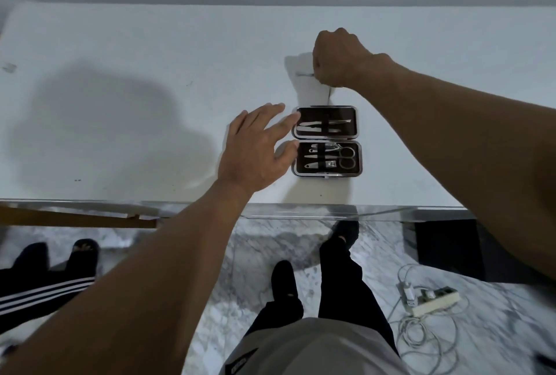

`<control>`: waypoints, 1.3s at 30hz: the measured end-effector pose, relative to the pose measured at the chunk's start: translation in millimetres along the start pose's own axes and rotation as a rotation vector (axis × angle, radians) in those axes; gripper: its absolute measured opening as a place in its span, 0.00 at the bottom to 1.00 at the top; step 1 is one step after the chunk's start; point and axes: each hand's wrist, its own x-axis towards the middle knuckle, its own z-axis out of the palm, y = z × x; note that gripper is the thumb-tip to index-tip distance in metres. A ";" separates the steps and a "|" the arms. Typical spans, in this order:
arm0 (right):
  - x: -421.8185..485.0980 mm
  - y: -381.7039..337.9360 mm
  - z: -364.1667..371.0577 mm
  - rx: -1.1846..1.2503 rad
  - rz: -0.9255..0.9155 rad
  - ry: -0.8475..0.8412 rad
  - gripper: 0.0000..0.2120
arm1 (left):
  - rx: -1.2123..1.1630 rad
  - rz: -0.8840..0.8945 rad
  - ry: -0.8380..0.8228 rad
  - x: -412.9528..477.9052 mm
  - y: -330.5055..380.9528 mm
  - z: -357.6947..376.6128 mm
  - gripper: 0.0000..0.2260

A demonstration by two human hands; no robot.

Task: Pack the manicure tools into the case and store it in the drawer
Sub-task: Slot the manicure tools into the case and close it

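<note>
Both mid-frame, the left hand (255,148) touches the open case (346,112), fingers spread, and the right hand (337,58) clenches a thin tool (304,74).

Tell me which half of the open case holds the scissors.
The near half, by the table edge; scissors lie at its right. The far half has none.
</note>
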 end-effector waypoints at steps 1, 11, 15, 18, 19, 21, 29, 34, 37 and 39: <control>0.1 -1.1 -1.1 0.003 0.010 -0.027 0.03 | 0.003 0.002 -0.004 -0.6 0.4 0.2 0.21; 1.2 -7.6 -4.8 0.006 0.067 -0.145 0.14 | 0.015 0.011 0.015 1.5 1.3 -2.5 0.22; -3.6 -11.0 -3.3 -0.139 -0.017 -0.037 0.11 | 0.014 0.013 0.027 1.5 1.5 -1.1 0.22; -9.7 -7.5 -4.4 -0.101 -0.020 0.067 0.12 | 0.011 0.009 0.016 1.5 1.0 -0.6 0.22; -12.1 -5.1 -5.1 -0.043 -0.015 0.093 0.11 | 0.005 0.010 0.012 1.7 0.9 -0.5 0.22; -17.1 1.3 -7.2 0.089 -0.017 0.122 0.09 | -0.003 0.010 0.004 1.5 0.6 0.0 0.21; -78.3 27.3 -12.6 0.299 -0.029 0.063 0.11 | 0.031 0.026 0.012 1.9 -2.2 2.5 0.21; -106.3 38.3 -7.0 0.268 0.002 0.060 0.11 | 0.045 0.038 0.026 1.9 -4.7 5.2 0.21; -112.5 40.6 -0.4 0.226 0.010 0.063 0.11 | 0.052 0.031 0.017 1.8 -4.7 5.7 0.21; -112.7 41.3 4.3 0.192 0.003 0.079 0.10 | 0.054 0.028 0.018 2.2 -4.4 5.9 0.21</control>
